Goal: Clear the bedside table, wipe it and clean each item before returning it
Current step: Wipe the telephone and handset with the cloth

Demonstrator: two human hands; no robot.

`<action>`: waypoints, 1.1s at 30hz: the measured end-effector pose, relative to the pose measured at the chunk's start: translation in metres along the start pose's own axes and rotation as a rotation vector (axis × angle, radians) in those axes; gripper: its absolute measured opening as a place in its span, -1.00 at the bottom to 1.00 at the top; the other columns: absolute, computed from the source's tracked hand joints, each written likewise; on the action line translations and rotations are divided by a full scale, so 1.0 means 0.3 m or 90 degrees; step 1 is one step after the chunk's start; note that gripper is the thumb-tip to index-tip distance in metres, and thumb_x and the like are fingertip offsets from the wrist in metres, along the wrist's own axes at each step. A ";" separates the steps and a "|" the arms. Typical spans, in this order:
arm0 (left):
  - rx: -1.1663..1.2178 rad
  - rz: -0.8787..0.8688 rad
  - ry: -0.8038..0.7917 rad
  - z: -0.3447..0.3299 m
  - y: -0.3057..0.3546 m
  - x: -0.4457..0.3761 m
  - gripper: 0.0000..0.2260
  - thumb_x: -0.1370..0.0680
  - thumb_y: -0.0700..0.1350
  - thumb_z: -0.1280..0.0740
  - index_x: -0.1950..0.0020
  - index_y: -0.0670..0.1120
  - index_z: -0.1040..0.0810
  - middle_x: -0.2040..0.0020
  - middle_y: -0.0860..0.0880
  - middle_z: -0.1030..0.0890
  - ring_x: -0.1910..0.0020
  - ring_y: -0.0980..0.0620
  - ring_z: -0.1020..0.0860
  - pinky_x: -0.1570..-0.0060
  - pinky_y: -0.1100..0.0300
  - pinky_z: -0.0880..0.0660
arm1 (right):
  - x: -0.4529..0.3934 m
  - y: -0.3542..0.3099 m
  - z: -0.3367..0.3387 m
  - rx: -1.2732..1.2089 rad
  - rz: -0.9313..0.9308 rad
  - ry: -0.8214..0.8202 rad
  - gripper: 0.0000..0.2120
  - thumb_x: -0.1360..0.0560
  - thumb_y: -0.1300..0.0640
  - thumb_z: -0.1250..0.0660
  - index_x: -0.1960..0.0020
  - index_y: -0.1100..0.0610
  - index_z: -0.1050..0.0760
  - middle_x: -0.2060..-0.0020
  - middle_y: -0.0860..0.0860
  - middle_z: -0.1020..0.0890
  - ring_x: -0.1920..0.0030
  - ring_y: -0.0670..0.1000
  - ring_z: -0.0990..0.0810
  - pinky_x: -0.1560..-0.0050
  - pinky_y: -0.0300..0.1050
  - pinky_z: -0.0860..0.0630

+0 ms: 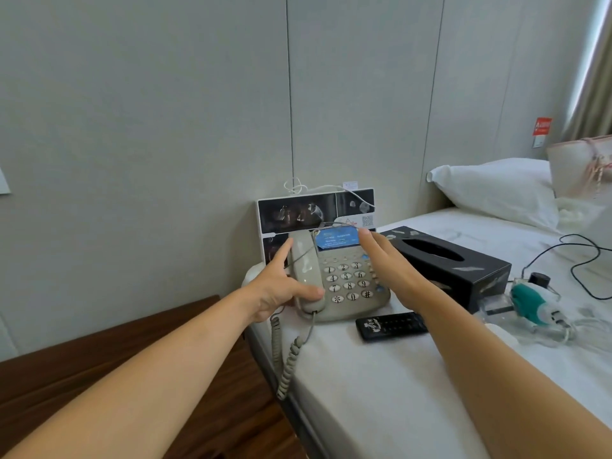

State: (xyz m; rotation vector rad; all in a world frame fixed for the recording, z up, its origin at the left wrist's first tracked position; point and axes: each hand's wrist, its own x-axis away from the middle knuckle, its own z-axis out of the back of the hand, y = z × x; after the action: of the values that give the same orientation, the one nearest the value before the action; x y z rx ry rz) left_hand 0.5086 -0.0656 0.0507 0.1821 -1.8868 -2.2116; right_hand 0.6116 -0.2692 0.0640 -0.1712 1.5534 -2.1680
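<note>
Risk of dropped handset or dragged base: left hand [276,289] clasping beige plastic handset [303,270] of beige push-button telephone [344,279] at white bed's [381,392] near-left edge, right hand [390,263] spread flat beside keypad, coiled grey cord [284,362] dangling over edge.

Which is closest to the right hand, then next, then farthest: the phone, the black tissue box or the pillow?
1. Phone: at the right hand's fingertips, on its left.
2. Tissue box: just to its right.
3. Pillow: far back right on the bed.
</note>
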 end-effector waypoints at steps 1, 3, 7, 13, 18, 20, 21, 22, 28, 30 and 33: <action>0.005 -0.009 0.000 0.007 0.000 0.010 0.16 -0.34 -0.44 -0.59 -0.66 0.26 -0.03 -0.24 -0.10 -0.68 -0.15 -0.12 -0.70 -0.29 -0.14 -0.55 | 0.002 -0.007 -0.003 -0.008 0.010 0.003 0.09 -0.27 -0.73 -0.08 -0.64 -0.14 -0.14 -0.56 -0.10 -0.35 -0.51 -0.01 -0.36 -0.49 0.10 -0.31; 0.016 -0.022 0.006 0.026 0.008 0.043 0.15 -0.35 -0.46 -0.58 -0.66 0.25 -0.05 -0.20 -0.14 -0.70 -0.15 -0.12 -0.70 -0.31 -0.15 -0.54 | 0.018 -0.032 -0.010 -0.013 0.034 -0.001 0.02 -0.34 -0.69 -0.09 -0.64 -0.16 -0.13 -0.56 -0.14 -0.34 -0.51 -0.03 -0.35 -0.40 0.03 -0.34; 0.047 -0.042 0.028 0.094 0.055 0.162 0.17 -0.28 -0.43 -0.63 -0.65 0.27 -0.11 -0.25 -0.15 -0.67 -0.17 -0.15 -0.68 -0.14 -0.14 -0.63 | 0.068 -0.116 -0.043 -0.022 0.049 -0.044 -0.07 -0.35 -0.69 -0.10 -0.56 -0.19 -0.27 -0.42 -0.14 -0.50 -0.39 -0.04 -0.50 -0.45 0.14 -0.39; 0.060 -0.053 0.101 0.260 0.158 0.497 0.04 -0.37 -0.47 -0.52 -0.65 0.21 -0.17 -0.19 -0.12 -0.69 -0.02 -0.06 -0.72 0.24 0.05 -0.67 | 0.191 -0.338 -0.208 -0.076 0.090 -0.110 -0.45 -0.62 -0.42 0.07 -0.26 -0.14 -0.50 -0.16 -0.10 -0.67 -0.20 -0.09 -0.64 -0.18 -0.11 -0.50; 0.036 -0.043 0.209 0.464 0.164 0.849 0.17 -0.16 -0.35 -0.62 -0.62 0.26 -0.20 -0.10 -0.13 -0.74 -0.11 -0.11 -0.70 -0.05 -0.02 -0.62 | 0.282 -0.482 -0.492 -0.096 0.105 -0.203 0.02 -0.30 -0.68 0.06 -0.51 -0.05 -0.39 -0.40 0.03 -0.57 -0.41 0.11 -0.52 -0.51 0.20 -0.33; 0.023 -0.027 0.256 0.530 0.131 0.990 0.24 -0.09 -0.35 -0.69 -0.62 0.27 -0.20 -0.10 -0.13 -0.74 -0.11 -0.11 -0.71 -0.14 -0.07 -0.61 | 0.348 -0.521 -0.616 -0.086 0.125 -0.242 0.03 -0.33 -0.66 0.11 -0.51 -0.01 -0.40 -0.40 0.08 -0.57 -0.42 0.10 -0.52 -0.52 0.19 -0.32; 0.023 -0.022 0.278 0.554 0.111 1.056 0.24 -0.09 -0.34 -0.69 -0.62 0.27 -0.20 -0.11 -0.13 -0.74 -0.10 -0.11 -0.71 -0.14 -0.08 -0.62 | 0.379 -0.528 -0.680 -0.082 0.142 -0.259 -0.01 -0.36 -0.61 0.13 -0.50 0.00 -0.41 -0.39 0.09 -0.57 -0.41 0.09 -0.53 -0.52 0.17 -0.33; 0.029 -0.016 0.302 0.574 0.082 1.119 0.22 -0.11 -0.34 -0.67 -0.63 0.26 -0.20 -0.13 -0.15 -0.73 -0.09 -0.11 -0.72 -0.10 -0.06 -0.64 | 0.427 -0.541 -0.733 -0.086 0.157 -0.273 -0.04 -0.38 -0.59 0.12 -0.50 -0.01 -0.41 -0.40 0.06 -0.57 -0.40 0.06 -0.53 -0.52 0.15 -0.32; -0.007 0.015 0.404 0.646 -0.154 1.410 0.28 0.00 -0.15 -0.73 -0.62 0.26 -0.21 -0.25 -0.15 -0.62 -0.13 -0.02 -0.69 -0.20 -0.03 -0.62 | 0.684 -0.422 -0.952 -0.038 0.261 -0.444 -0.14 -0.35 -0.50 -0.41 -0.55 -0.40 -0.14 -0.41 -0.14 -0.54 -0.38 -0.09 -0.54 -0.45 0.04 -0.43; -0.035 0.034 0.419 0.659 -0.225 1.468 0.26 -0.05 -0.19 -0.77 -0.61 0.26 -0.21 -0.21 -0.08 -0.63 -0.08 0.10 -0.69 -0.16 0.10 -0.62 | 0.732 -0.380 -0.980 0.014 0.272 -0.510 -0.09 -0.30 -0.43 -0.52 -0.53 -0.46 -0.14 -0.35 -0.13 -0.60 -0.35 -0.10 -0.58 -0.43 0.09 -0.46; -0.072 0.066 0.401 0.676 -0.305 1.519 0.24 -0.08 -0.12 -0.77 -0.62 0.29 -0.18 -0.17 0.06 -0.61 -0.21 0.01 -0.64 -0.29 0.08 -0.55 | 0.774 -0.338 -1.006 0.033 0.241 -0.567 -0.11 -0.33 -0.27 -0.61 -0.51 -0.47 -0.20 -0.25 -0.11 -0.67 -0.24 -0.15 -0.64 -0.41 0.04 -0.49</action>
State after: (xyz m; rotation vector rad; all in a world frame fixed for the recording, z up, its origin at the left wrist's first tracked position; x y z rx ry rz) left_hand 0.0111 0.0270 0.0180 0.6561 -1.3883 -1.8816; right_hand 0.2672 -0.0846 0.0125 -0.6604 0.9126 -1.4955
